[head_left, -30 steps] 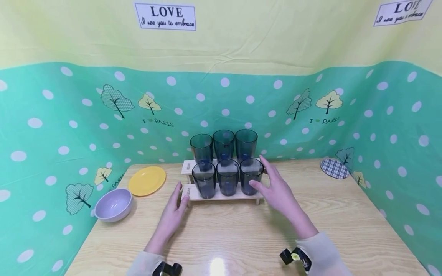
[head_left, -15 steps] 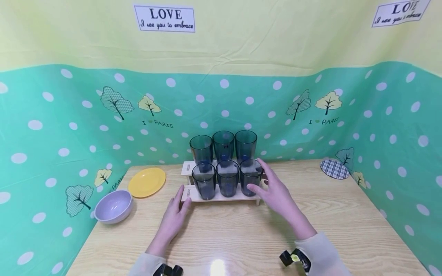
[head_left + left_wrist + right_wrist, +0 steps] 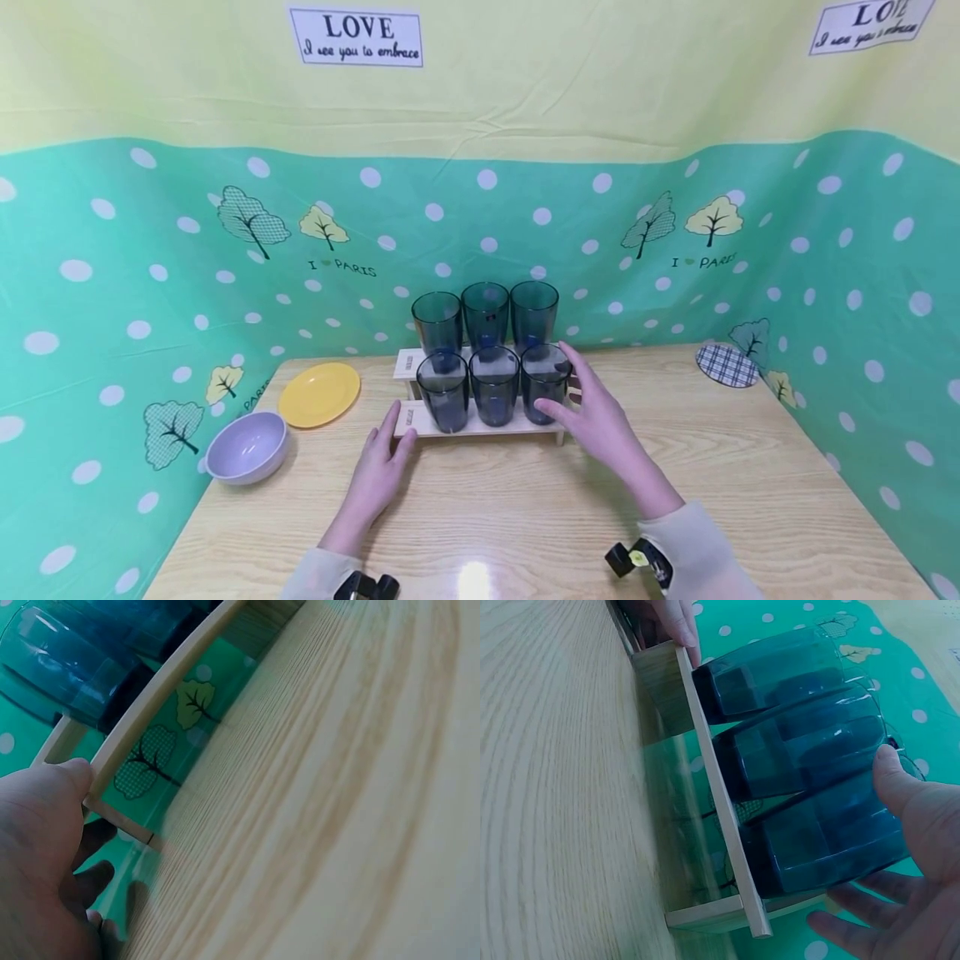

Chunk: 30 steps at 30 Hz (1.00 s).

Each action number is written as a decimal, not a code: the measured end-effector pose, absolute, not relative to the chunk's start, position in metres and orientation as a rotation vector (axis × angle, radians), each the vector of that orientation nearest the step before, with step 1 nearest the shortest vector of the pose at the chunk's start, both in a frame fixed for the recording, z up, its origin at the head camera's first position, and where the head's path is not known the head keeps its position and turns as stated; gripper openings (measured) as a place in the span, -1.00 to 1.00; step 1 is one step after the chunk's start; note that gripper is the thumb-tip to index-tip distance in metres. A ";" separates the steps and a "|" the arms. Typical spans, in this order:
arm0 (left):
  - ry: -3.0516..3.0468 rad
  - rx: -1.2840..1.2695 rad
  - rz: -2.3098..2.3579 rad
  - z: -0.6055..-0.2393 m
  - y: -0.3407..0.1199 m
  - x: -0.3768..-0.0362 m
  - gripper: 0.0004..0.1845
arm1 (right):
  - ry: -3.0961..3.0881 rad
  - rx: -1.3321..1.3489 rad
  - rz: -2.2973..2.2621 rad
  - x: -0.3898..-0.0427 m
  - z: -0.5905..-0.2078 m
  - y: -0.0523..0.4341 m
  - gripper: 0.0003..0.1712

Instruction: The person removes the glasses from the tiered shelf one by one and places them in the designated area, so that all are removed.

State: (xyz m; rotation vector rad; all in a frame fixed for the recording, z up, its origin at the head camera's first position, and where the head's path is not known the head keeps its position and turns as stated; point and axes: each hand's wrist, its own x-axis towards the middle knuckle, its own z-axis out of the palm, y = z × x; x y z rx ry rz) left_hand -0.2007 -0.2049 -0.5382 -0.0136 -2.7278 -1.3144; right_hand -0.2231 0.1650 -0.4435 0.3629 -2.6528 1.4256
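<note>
So I'm standing here watching someone fuss with a wooden stand (image 3: 472, 427) on the table (image 3: 487, 500). Three tinted glasses sit upright on the lower front tier, three more (image 3: 486, 312) on the raised one behind.

Right hand (image 3: 600, 417) is spread loosely around the right front glass (image 3: 545, 383), thumb on the near side, fingers round the far side. I can't tell how firmly it touches. Left hand (image 3: 375, 467) is at the stand's left front corner, thumb against the board's end; no idea if it's actually pinching or just resting there.

If they're straightening things up, imo: keep that left hand planted so the stand doesn't skate, and close on the glass low on its body, not at the rim. Small, slow nudges only. The middle front glass (image 3: 494, 387) is just beside it, so pushing left probably means clinking. Lift straight up before turning if it's coming off.
</note>
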 end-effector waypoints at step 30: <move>-2.727 0.028 -1.293 -0.537 -0.203 -0.201 -0.21 | -2.534 0.285 1.534 -0.223 -0.449 0.156 0.18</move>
